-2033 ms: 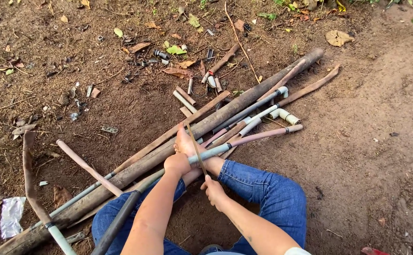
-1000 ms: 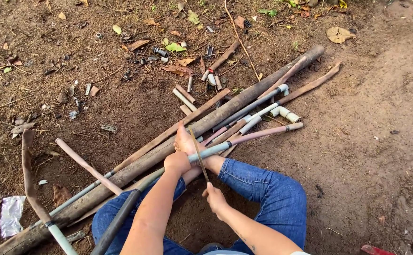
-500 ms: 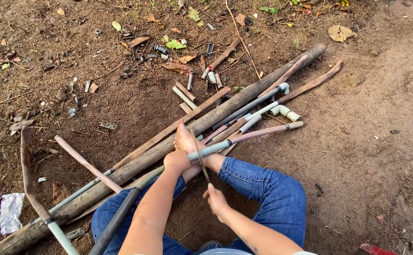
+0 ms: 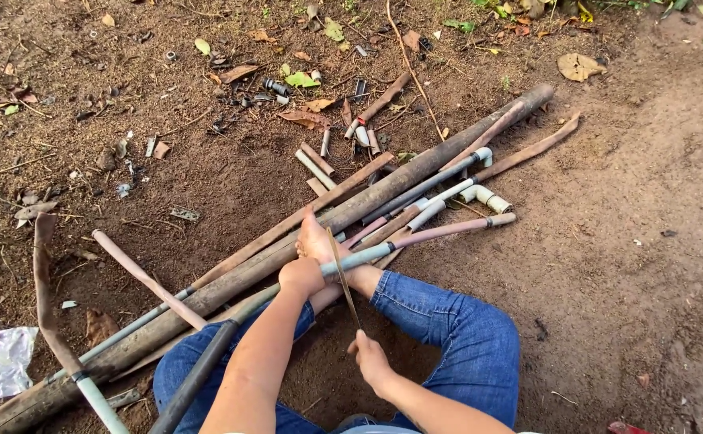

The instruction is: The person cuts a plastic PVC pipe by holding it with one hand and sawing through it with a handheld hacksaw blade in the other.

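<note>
My left hand [image 4: 301, 277] is clamped around a thin grey plastic pipe [image 4: 367, 256] that runs diagonally across a pile of old pipes. My bare foot [image 4: 316, 239] rests on the pile just beyond that hand. My right hand [image 4: 370, 358] holds the near end of a thin saw blade [image 4: 342, 277]. The blade crosses the grey pipe right beside my left hand. My knees in blue jeans [image 4: 448, 337] sit on either side.
A thick brown pipe [image 4: 416, 169] and several thinner pipes with white elbow fittings [image 4: 486, 197] lie diagonally on bare dirt. Short pipe offcuts [image 4: 317, 165], dry leaves and small scraps are scattered beyond. A curved rusty strip [image 4: 46, 289] lies at left.
My right hand has drawn back towards my body, pulling the saw blade across the grey pipe. My left hand and foot stay in place.
</note>
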